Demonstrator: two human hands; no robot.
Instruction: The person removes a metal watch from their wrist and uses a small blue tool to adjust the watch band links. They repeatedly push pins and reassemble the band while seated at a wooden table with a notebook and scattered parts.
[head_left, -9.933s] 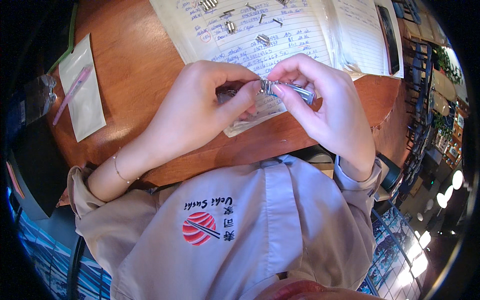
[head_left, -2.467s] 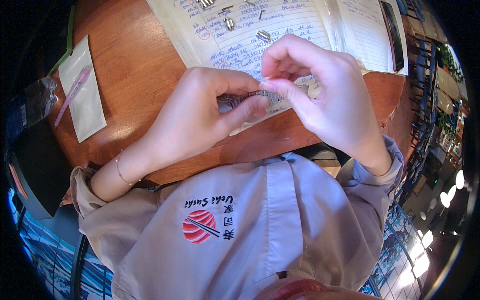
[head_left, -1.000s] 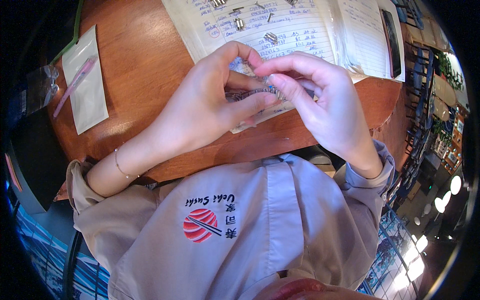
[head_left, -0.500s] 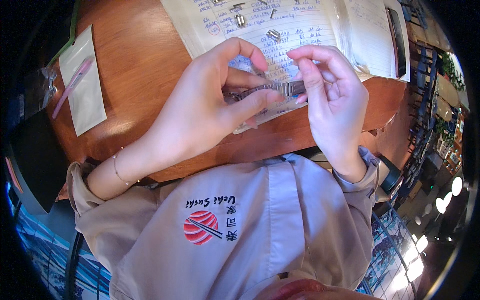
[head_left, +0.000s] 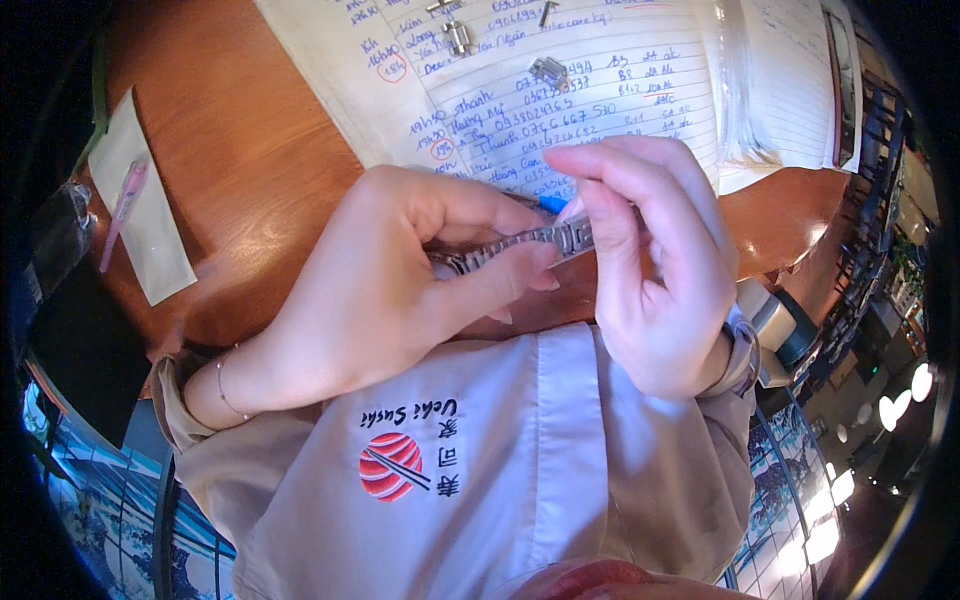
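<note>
A silver metal watch band (head_left: 570, 237) stretches between my hands, just above the near edge of the open notebook (head_left: 690, 85). My left hand (head_left: 400, 270) is closed on it, pinching the links between thumb and fingers, with part of the band hidden in the palm. At the band's right end my right hand (head_left: 660, 250) is closed, its curled fingers and thumb around that end; the exact grip is partly hidden. Behind the band a blue object (head_left: 552, 204) shows, too covered to name. Small loose metal links (head_left: 548, 71) lie on the written page, with another metal piece (head_left: 457, 39) farther back.
A brown wooden table (head_left: 250, 110) bears everything. On the left a pink pen (head_left: 124, 210) rests on a flat white packet (head_left: 165, 250), beside clear plastic (head_left: 62, 225). A dark phone (head_left: 846, 110) lies at the notebook's right edge.
Both hands and the band have come lower in view, closer to my body. The notebook also appears lower and larger. My right hand stays at the band's right end.
</note>
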